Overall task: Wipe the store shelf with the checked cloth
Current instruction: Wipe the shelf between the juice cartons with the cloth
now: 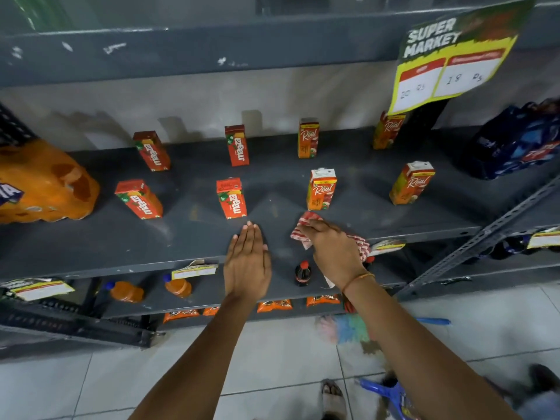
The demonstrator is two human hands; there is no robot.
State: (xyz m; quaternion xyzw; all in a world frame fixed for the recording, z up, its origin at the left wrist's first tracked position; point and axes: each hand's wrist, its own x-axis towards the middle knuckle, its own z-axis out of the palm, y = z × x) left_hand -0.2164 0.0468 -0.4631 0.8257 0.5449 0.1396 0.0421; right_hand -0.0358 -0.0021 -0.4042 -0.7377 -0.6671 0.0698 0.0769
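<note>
The grey metal store shelf (91,237) runs across the view at waist height. A red-and-white checked cloth (306,221) lies bunched on its front part, just below a Real juice carton (321,189). My right hand (333,250) presses down on the cloth and grips it, covering its middle. My left hand (247,262) hovers flat over the shelf's front edge, fingers together and straight, holding nothing, just below a red Maaza carton (231,198).
Several red Maaza and orange Real cartons stand spaced in two rows. An orange bottle pack (39,183) sits at left, a blue pack (521,140) at right. A price sign (448,56) hangs above. Small bottles (303,272) stand on the lower shelf.
</note>
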